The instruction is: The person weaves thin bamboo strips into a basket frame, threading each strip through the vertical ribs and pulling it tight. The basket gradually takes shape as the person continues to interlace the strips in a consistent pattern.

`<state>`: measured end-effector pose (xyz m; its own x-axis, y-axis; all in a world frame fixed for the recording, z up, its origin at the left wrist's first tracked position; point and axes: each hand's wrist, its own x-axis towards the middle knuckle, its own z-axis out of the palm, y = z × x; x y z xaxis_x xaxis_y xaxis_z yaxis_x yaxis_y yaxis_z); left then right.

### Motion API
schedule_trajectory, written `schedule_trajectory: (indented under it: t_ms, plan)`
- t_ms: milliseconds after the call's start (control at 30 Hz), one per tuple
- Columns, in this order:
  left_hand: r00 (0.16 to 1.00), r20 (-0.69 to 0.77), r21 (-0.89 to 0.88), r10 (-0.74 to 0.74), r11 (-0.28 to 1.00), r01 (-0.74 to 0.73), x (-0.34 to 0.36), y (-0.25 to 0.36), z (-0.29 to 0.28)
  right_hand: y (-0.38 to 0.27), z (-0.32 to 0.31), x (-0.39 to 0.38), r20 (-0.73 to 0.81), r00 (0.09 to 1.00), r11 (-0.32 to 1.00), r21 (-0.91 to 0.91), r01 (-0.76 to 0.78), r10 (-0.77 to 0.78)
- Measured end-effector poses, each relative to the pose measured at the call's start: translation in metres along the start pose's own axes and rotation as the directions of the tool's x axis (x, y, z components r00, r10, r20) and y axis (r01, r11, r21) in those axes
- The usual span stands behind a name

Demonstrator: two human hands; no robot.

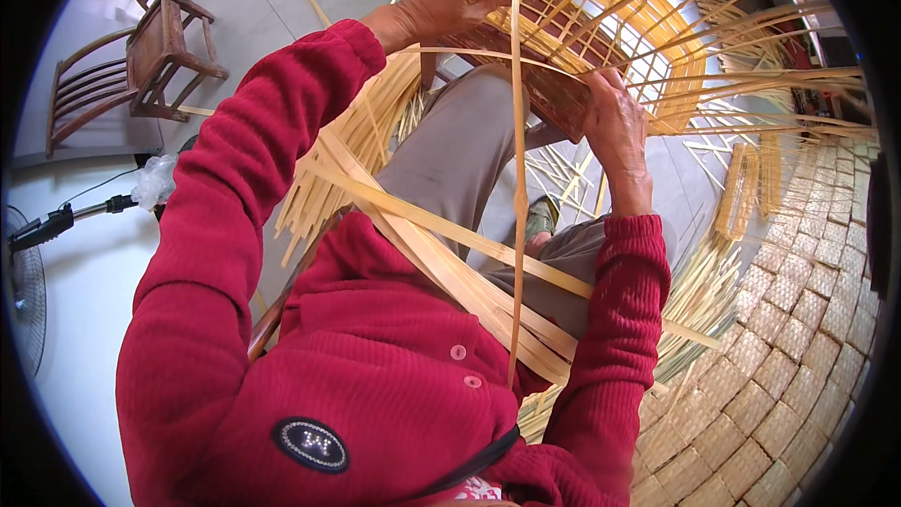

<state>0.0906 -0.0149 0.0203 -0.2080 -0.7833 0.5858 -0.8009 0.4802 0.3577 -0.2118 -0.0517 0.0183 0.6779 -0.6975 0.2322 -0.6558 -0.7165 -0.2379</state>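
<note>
A partly woven bamboo basket [648,33], with long loose strips fanning out to the right, rests on a reddish-brown wooden bench [556,99] before my knees. My left hand [457,2] is closed at the basket's near left edge, its fingers curled at the upper end of a narrow bamboo strip [520,178] that hangs down across my lap. At the near right corner, my right hand [617,122] pinches a thin strip that bows along the basket's near side. The fingertips of both hands are partly hidden.
Flat bamboo strips [441,277] lie across my lap, with a larger bundle [324,192] at my left. A wooden chair [169,52] and a fan [30,291] stand on the left. Stacked woven pieces [788,319] fill the right; more strips [694,300] lie beside them.
</note>
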Motion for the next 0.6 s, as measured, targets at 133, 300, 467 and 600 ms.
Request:
schedule_trajectory:
  t_ms: [133,300,467,600]
  plan:
    - [0.999,0.013,0.034,0.048,0.998,-0.049,0.001,0.005,-0.004,0.001,0.002,0.001,-0.020,1.000,1.000,-0.012,0.000,0.000]
    - [0.998,0.027,0.125,0.056,0.990,-0.059,-0.001,0.007,-0.004,0.001,0.002,-0.001,-0.022,1.000,1.000,-0.008,-0.010,0.010]
    - [0.996,-0.023,0.107,0.092,0.990,-0.089,-0.009,0.011,-0.003,0.005,0.003,-0.003,-0.008,1.000,1.000,-0.006,-0.018,0.018]
    - [0.993,-0.050,0.074,0.106,0.992,-0.103,-0.011,0.023,-0.006,0.007,0.004,-0.004,-0.039,0.999,1.000,-0.027,0.014,-0.015]
